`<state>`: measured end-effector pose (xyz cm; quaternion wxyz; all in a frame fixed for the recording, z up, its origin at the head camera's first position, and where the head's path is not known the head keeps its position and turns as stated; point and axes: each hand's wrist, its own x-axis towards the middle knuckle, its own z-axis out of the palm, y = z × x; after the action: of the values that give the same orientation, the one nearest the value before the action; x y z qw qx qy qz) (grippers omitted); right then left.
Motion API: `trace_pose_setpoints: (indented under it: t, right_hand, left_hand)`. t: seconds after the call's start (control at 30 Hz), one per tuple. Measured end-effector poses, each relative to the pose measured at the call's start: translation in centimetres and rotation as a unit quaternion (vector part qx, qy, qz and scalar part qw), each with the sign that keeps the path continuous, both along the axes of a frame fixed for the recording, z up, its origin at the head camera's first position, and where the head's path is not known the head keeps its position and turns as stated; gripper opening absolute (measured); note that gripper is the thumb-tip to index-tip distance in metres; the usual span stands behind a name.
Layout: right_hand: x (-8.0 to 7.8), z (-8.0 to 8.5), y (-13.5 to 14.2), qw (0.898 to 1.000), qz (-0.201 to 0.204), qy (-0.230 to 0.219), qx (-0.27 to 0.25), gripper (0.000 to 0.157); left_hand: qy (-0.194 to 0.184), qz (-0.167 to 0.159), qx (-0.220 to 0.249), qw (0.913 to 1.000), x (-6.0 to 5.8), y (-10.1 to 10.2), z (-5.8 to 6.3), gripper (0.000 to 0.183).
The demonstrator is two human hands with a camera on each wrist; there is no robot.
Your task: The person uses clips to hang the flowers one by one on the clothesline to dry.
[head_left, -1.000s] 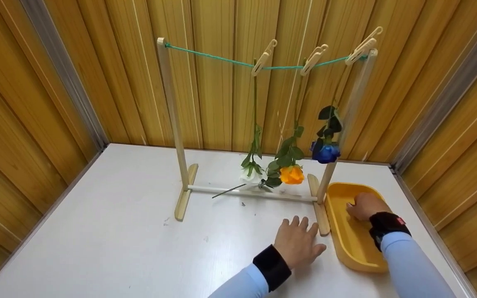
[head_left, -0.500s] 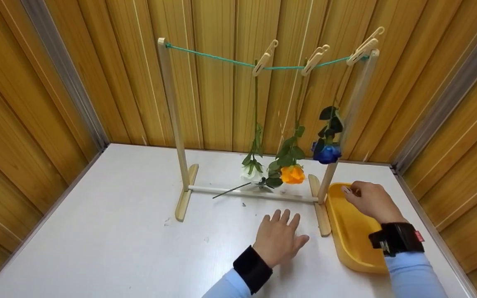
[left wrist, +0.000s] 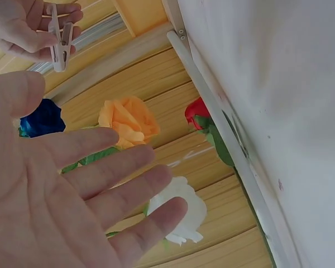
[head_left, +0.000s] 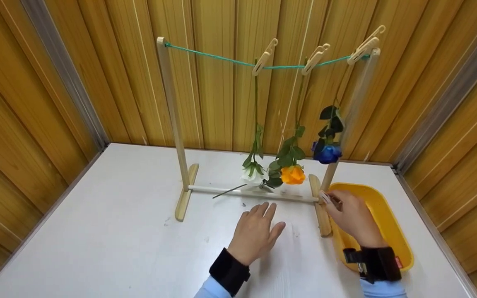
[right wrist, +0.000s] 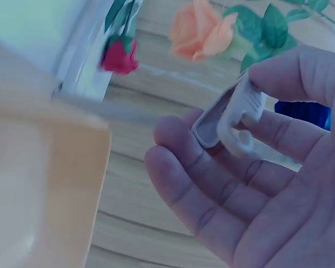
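My right hand (head_left: pixel 356 217) pinches a pale clothespin (right wrist: pixel 245 106) between thumb and fingers, above the left rim of the yellow tray. My left hand (head_left: pixel 251 234) is over the white table with its fingers spread, holding nothing. Ahead of it, a red rose (left wrist: pixel 195 114) lies by the rack's bottom bar; in the head view its dark stem (head_left: pixel 229 191) shows and its bloom is hidden. A white rose (head_left: pixel 254 176), an orange rose (head_left: pixel 292 175) and a blue rose (head_left: pixel 326 153) hang upside down, each clipped by a clothespin (head_left: pixel 265 57) to the green string (head_left: pixel 209 55).
The string runs between the left post (head_left: pixel 172 111) and right post (head_left: pixel 354 105) of a wooden rack with flat feet (head_left: pixel 186 192). Close to the rack's right foot stands the yellow tray (head_left: pixel 398 231). Wood-patterned walls (head_left: pixel 213 116) enclose the table's back and sides.
My right hand has come up out of the tray with the clothespin and moved left towards the rack's foot. My left hand has slid left and slightly forward.
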<state>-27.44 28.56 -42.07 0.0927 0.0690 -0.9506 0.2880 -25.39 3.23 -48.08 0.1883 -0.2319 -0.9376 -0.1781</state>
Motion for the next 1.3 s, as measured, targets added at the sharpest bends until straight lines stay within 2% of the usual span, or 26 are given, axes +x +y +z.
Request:
trace_pose_setpoints:
  t: [0.23,0.4,0.57,0.73,0.87,1.1,1.2,1.3]
  right_hand:
    - [1.3,-1.9,-2.9,0.998,-0.008,-0.031,-0.058,0.033]
    - [1.6,-3.3,-4.1,0.998,0.013,-0.004,-0.061,0.025]
    - [1.6,-4.1,-4.2,0.992,0.079,0.008,-0.093,0.012]
    - [1.5,-3.9,-4.4,0.978,0.156,-0.004,-0.140,0.015]
    - [1.5,-3.6,-4.7,0.966,0.184,-0.029,-0.178,0.016]
    - [1.6,-3.2,-5.1,0.953,0.196,-0.053,-0.227,0.018]
    - [1.7,-3.1,-5.2,0.949,0.180,-0.052,-0.252,0.017]
    - [1.8,-3.1,-5.4,0.941,0.163,-0.050,-0.293,0.020]
  left_hand:
    - [0.030,0.014,0.068,0.9971,0.1,-0.7,-0.6,0.045]
    - [0.058,-0.005,0.084,0.9948,0.1,-0.3,-0.8,0.044]
    - [0.098,-0.044,0.096,0.9896,0.1,0.1,-1.1,0.042]
    - [0.134,-0.065,0.103,0.9835,-0.2,0.2,-1.2,0.039]
    - [0.141,-0.073,0.105,0.9818,-0.3,0.3,-1.1,0.033]
    - [0.169,-0.067,0.091,0.9790,-0.4,0.5,-1.1,0.013]
    - [0.177,-0.065,0.084,0.9784,-0.4,0.6,-1.1,0.010]
    - [0.178,-0.063,0.082,0.9786,-0.4,0.6,-1.1,0.009]
